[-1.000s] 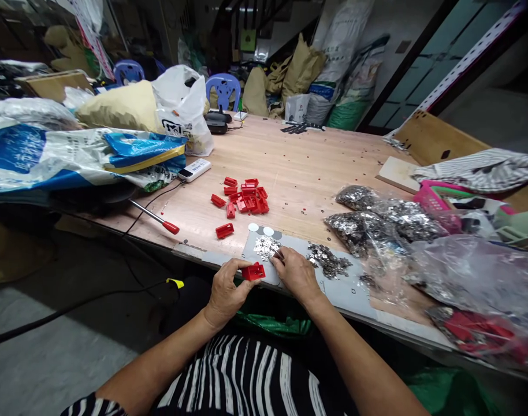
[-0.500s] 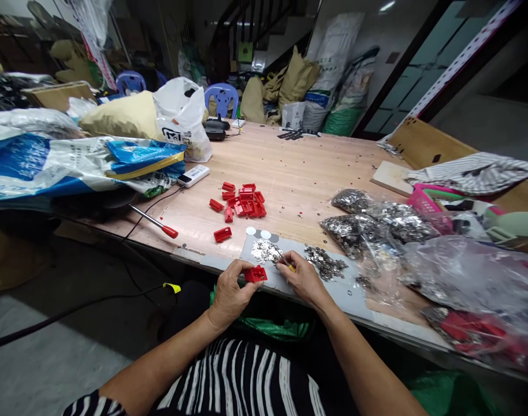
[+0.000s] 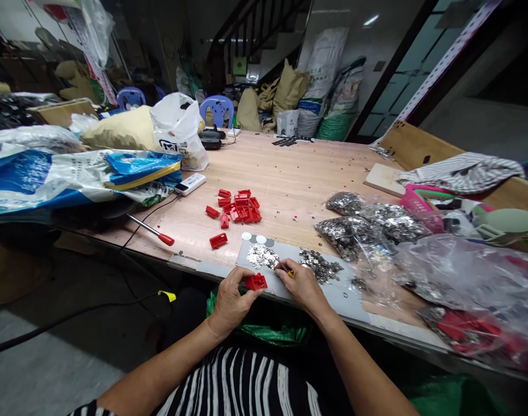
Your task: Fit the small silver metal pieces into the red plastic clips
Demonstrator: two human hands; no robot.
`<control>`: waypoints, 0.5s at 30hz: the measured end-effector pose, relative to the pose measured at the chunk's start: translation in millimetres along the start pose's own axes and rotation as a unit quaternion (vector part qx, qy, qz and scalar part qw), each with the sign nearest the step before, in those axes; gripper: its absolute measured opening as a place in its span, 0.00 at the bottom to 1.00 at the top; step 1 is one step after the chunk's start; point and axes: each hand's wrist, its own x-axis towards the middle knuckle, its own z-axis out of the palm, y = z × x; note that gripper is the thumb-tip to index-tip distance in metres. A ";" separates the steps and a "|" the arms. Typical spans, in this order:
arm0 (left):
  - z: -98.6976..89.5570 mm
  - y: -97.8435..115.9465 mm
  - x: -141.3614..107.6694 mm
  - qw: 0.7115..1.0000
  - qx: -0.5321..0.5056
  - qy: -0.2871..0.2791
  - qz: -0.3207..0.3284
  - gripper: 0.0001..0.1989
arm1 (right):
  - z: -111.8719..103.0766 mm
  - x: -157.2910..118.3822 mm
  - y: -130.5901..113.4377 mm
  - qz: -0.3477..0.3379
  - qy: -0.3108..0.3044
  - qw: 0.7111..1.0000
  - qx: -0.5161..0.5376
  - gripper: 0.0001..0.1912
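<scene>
Red box (image 3: 256, 282) pinched in the left hand (image 3: 230, 301), lower centre of the frame.
The right hand (image 3: 306, 290), near it, grips a yellow-handled tool (image 3: 290, 274); small metal pieces (image 3: 260, 256) lie beyond, with more red boxes (image 3: 242, 212) left of centre on the worktop (image 3: 285, 176).

Yellow tool handle (image 3: 290, 274) now vis. in R fingers (image 3: 293, 266); hidden a sec ago.
</scene>
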 end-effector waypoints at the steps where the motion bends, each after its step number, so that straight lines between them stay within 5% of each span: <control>1: 0.7 -0.1 -0.1 1.000 0.002 -0.001 0.000 0.11 | -0.3 0.0 -0.2 -0.003 0.002 1.000 -0.009 0.09; 15: 5.8 2.0 0.6 1.000 -0.006 0.000 0.009 0.11 | -10.8 -9.1 4.2 0.003 0.006 1.000 0.009 0.11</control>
